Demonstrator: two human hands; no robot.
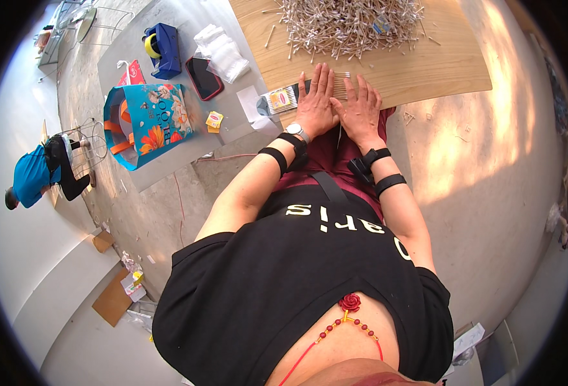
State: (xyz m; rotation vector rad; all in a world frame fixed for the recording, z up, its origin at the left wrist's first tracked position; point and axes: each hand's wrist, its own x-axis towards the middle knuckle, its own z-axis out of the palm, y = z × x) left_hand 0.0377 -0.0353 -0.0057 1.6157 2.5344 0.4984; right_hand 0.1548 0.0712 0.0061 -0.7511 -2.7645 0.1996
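Resting palm-down at the near edge of the wooden table (438, 78), the two hands sit side by side in my view, thumbs meeting or nearly so. I read the left hand (316, 103) as uncurled, its fingers straight and close together, pointing toward the far edge; the right hand (360, 110) is likewise flattened, fingers extended with slight gaps. Their undersides are hidden, so I cannot tell whether either palm pinches anything. A row of cotton swabs (341, 78) lies side by side at that near edge, showing between and just past the fingers. I find a packet of swabs (282, 100) with a yellow-and-white label at the near left corner, just beside the left hand. Farther back, toward the far edge, a big heap of loose swabs (345, 26) spreads out, a few strays around its border. On the grey table (235, 127) adjoining the left edge I make out a blue tape dispenser (163, 55), a phone (204, 79), clear plastic bags (221, 55) near its right edge, a small yellow box (214, 121) near its near edge, and a floral turquoise bag (158, 116) along its left edge.
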